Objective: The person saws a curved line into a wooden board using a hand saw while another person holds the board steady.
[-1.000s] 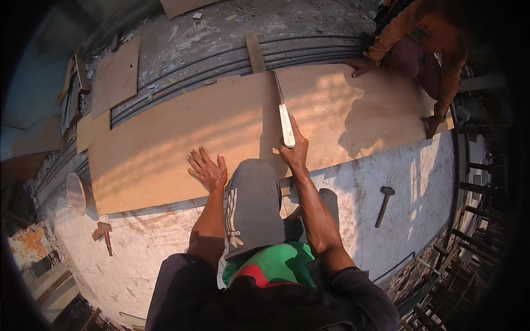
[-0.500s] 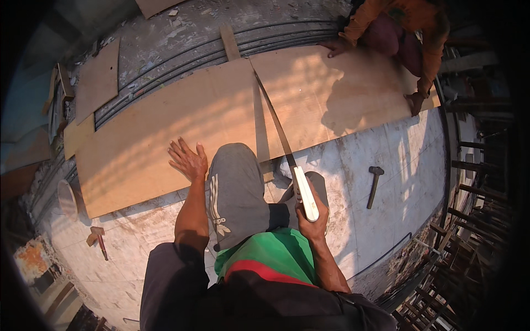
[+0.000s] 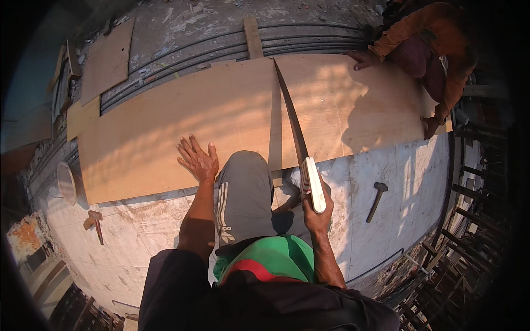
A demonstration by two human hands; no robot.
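A long plywood sheet (image 3: 149, 132) lies across in front of me. My left hand (image 3: 200, 163) rests flat on it with fingers spread, just left of my grey-trousered knee (image 3: 243, 182). In my right hand (image 3: 318, 211) is the white handle of a handsaw (image 3: 292, 118), fingers wrapped round it. The blade slants away over the sheet, and its tip is at the far edge. The blade casts a dark narrow shadow on the wood. At the right end, another person's two hands (image 3: 363, 58) touch the sheet.
A hammer (image 3: 377, 202) lies on the pale tiled floor (image 3: 397, 182) at right. Another hammer-like tool (image 3: 96, 225) lies at left, near a round disc (image 3: 67, 183). Beyond the sheet are long dark rods (image 3: 204, 45), a wood strip (image 3: 253, 37) and smaller plywood pieces (image 3: 110, 60). Dark timbers (image 3: 475, 220) are stacked at right.
The view has shifted, so most things sit a little further right. My right hand and the saw handle have moved slightly forward. My left hand stays flat on the sheet.
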